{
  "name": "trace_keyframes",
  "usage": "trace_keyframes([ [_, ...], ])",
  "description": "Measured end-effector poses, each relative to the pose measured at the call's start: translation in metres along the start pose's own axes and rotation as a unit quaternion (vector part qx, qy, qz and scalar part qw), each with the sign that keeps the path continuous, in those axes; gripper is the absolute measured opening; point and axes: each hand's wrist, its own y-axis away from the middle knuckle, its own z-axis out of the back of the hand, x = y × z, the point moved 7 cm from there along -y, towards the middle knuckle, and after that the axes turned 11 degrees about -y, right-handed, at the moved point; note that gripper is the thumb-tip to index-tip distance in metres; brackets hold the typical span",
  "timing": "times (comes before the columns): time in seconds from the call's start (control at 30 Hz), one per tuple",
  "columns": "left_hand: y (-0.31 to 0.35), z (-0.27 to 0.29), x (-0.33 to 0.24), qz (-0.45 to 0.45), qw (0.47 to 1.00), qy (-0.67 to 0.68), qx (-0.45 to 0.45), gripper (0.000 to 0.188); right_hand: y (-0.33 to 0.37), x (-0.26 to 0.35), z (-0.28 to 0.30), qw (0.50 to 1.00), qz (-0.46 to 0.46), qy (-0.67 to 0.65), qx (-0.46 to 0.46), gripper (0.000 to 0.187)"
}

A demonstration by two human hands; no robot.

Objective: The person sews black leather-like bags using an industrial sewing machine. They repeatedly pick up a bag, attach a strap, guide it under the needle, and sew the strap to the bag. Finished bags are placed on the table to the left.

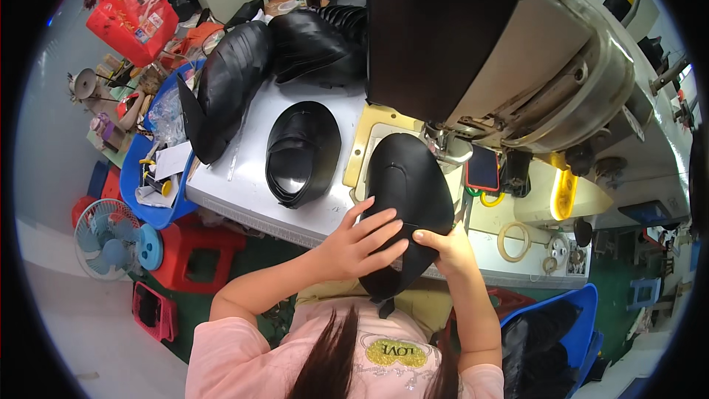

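Observation:
A black leather shoe upper [406,177] lies under the sewing machine head [509,96], its near end hanging past the table edge toward my lap. My left hand [369,242] grips it from the left, several fingers across the top and the thumb hidden. On the right edge my right hand [447,247] is closed round it, thumb on top and the other fingers out of sight beneath. The needle area [439,140] is beside the upper's far right edge and is partly hidden. Another black upper [303,155] rests on the white table to the left.
Stacked black uppers [236,81] cover the far left of the white table [247,155]. A blue bin [136,185] stands left, above a red stool [177,251] and beside a fan [111,244]. Right of the machine lies a phone-like device [483,168]; a blue crate [583,310] sits below.

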Motion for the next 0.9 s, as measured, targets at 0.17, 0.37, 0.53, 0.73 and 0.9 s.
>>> trace_keyframes([
  [0.17, -0.023, -0.006, 0.015, -0.006, 1.000, 0.016, -0.016, 0.023, -0.015, 0.011, -0.008, 0.999, 0.032, 0.009, 0.015, 0.047],
  [0.37, -0.053, -0.013, 0.047, -0.007, 0.995, 0.050, -0.085, 0.018, -0.035, 0.034, -0.002, 0.998, 0.058, 0.001, -0.034, 0.037],
  [0.53, -0.076, -0.025, 0.070, -0.015, 0.992, 0.083, -0.096, 0.023, -0.039, 0.039, 0.021, 0.994, 0.105, -0.030, -0.021, 0.051],
  [0.73, -0.079, -0.037, 0.088, 0.039, 0.994, 0.070, -0.079, 0.021, -0.033, 0.063, 0.030, 0.981, 0.164, 0.045, -0.090, 0.021],
  [0.9, -0.086, -0.037, 0.087, 0.051, 0.991, 0.078, -0.097, 0.019, -0.037, 0.070, 0.034, 0.978, 0.190, 0.015, -0.090, 0.023],
])
